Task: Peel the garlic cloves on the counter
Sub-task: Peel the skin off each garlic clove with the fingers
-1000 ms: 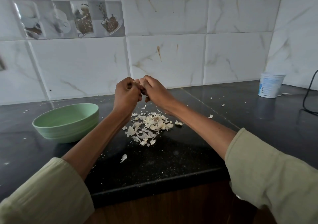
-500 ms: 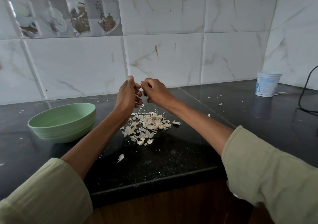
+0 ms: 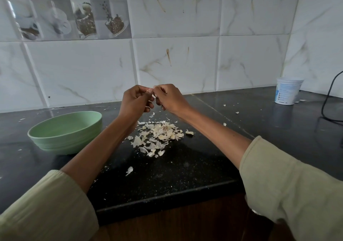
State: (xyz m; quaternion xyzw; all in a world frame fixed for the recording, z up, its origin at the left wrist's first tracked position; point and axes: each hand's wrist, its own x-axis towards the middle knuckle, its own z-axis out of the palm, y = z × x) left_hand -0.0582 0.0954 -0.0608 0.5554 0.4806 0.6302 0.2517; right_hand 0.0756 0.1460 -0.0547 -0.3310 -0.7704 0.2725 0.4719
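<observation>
Peeling in hand: left hand [image 3: 135,101] and right hand [image 3: 169,98] meet above the heap of skins [image 3: 159,135], fingertips pinching a pale garlic clove [image 3: 150,92] between them. Green bowl [image 3: 65,131] sits left of the heap. Judged next: strip remaining skin, which calls for a firm thumbnail pull

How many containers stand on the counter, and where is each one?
2. The green bowl stands on the counter, left of the left hand. The white tub stands at the far right, near the wall. None seems hidden.
</observation>
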